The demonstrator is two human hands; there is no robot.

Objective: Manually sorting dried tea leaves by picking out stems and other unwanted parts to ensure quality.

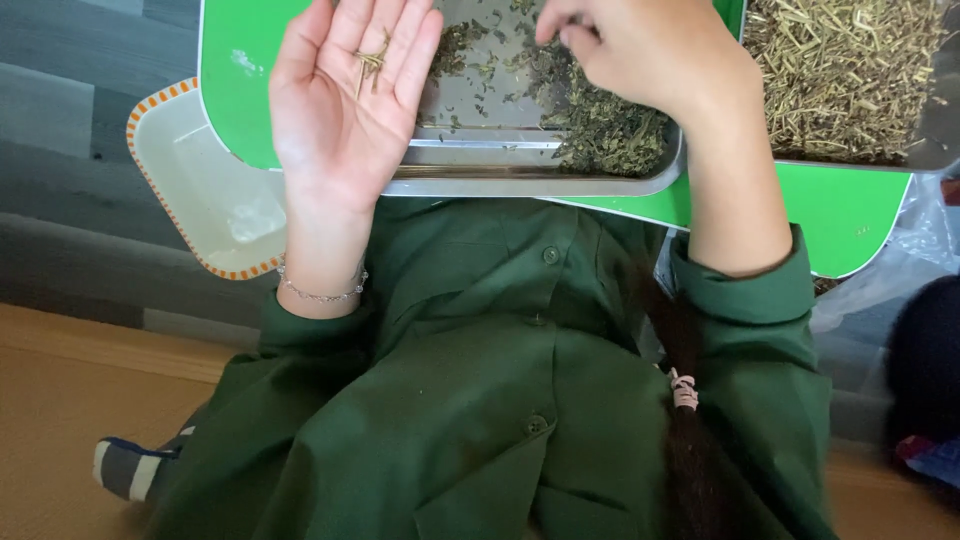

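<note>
From the head view, looking down over my green buttoned coat [500,400], my left hand [345,100] lies palm up with the fingers spread flat and open. A small bundle of thin dried stems [372,62] rests across the base of those fingers, touching the skin. Their long axis runs nearly straight away from me, tilted a little so the far ends lean toward the right. A beaded bracelet [322,292] circles that wrist.

My right hand [645,60] is curled over the metal tray [530,180], fingertips drawn together at the top edge of the picture; whether they pinch anything I cannot tell. Under it lies a heap of dark green dried leaves [610,130], thickest at the tray's near right corner and thin toward the left.

The metal tray sits on a green board [240,90] with a white rim. Half under the board's left edge is a cream tray with an orange-dashed border [200,190]. To the right, a second container holds pale straw-coloured cut stems [845,75]. Crinkled clear plastic wrap [915,250] lies at the far right, with no label I can make out.
</note>
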